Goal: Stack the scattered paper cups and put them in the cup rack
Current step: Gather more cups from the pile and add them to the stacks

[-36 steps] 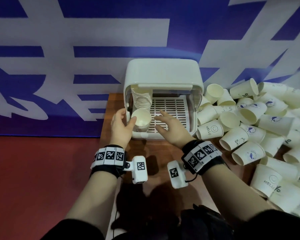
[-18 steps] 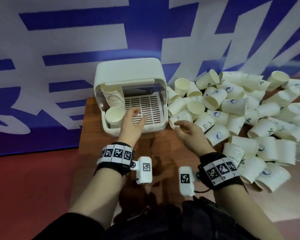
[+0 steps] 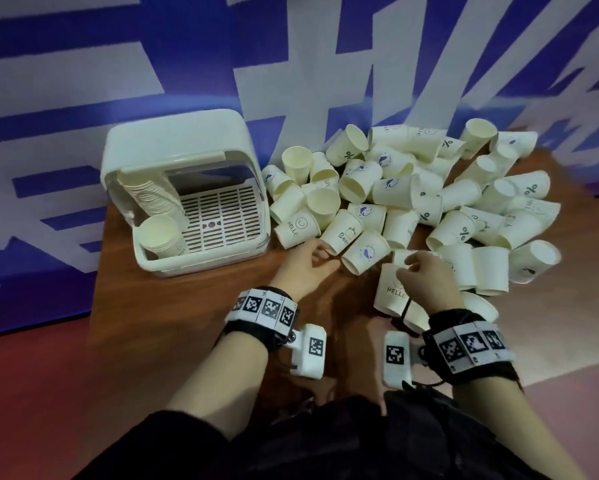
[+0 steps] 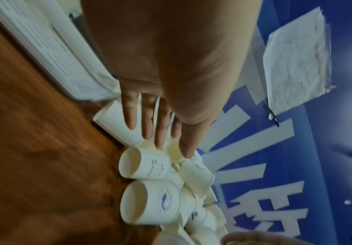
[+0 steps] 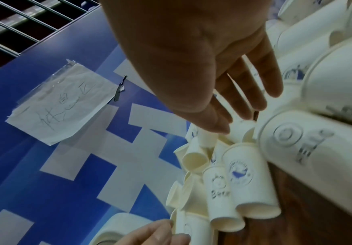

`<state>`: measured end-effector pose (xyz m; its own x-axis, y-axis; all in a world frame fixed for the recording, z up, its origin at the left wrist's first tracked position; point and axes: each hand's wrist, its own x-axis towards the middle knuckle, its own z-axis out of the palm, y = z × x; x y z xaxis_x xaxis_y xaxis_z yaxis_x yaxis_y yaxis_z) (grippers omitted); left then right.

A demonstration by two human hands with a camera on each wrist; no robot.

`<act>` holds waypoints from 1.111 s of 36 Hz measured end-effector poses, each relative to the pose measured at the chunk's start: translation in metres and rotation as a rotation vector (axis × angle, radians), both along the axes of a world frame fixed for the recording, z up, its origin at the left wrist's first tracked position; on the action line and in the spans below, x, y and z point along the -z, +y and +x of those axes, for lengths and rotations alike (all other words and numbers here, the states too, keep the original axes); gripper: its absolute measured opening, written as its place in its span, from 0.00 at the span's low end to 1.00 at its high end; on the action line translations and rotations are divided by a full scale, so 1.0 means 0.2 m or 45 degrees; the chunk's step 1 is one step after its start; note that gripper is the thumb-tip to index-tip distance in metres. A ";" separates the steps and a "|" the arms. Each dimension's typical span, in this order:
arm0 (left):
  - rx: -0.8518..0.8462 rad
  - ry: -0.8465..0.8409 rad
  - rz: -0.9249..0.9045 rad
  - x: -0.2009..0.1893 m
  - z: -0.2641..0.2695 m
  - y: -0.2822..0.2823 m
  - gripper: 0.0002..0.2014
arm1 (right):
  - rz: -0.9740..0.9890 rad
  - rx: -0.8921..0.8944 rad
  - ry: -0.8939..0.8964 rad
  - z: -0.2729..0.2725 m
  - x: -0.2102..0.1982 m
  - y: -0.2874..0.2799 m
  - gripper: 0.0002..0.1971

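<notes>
- A wooden surface (image 3: 194, 299) stands against a blue and white wall banner (image 3: 83, 81).
- A cream cup rack (image 3: 184, 188) sits at the back left of the surface, its front open over a slotted tray.
- Inside the rack, on its left side, a stack of nested paper cups (image 3: 156, 199) lies on its side, mouth toward the viewer.
- To the right of the rack, a large pile of loose paper cups (image 3: 412, 202) covers the surface; most lie on their sides, some printed "HELLO", others with a blue round logo or a percent sign.
- The left hand (image 3: 305, 268) reaches to the near left edge of the pile. Its grip is open, fingers straight, holding nothing; the fingertips are just beside a "HELLO" cup (image 3: 296, 230).
- The right hand (image 3: 426, 275) hovers over the near middle of the pile, above another "HELLO" cup (image 3: 390, 289). Its grip is open, fingers loosely extended, holding nothing.
</notes>
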<state>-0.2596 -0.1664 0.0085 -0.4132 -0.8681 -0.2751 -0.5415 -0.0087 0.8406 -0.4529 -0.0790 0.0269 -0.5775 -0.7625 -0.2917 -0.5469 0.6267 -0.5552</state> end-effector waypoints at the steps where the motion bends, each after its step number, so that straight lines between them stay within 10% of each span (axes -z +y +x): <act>1: 0.028 -0.023 0.015 0.01 -0.05 0.02 0.17 | 0.048 0.022 0.010 -0.04 0.01 0.02 0.18; 20: 0.308 -0.426 0.115 0.17 -0.56 0.27 0.45 | 0.227 -0.060 -0.010 -0.33 0.18 0.22 0.11; 40: 0.148 -0.255 0.281 0.20 -0.42 0.25 0.37 | 0.131 -0.210 -0.219 -0.28 0.24 0.18 0.08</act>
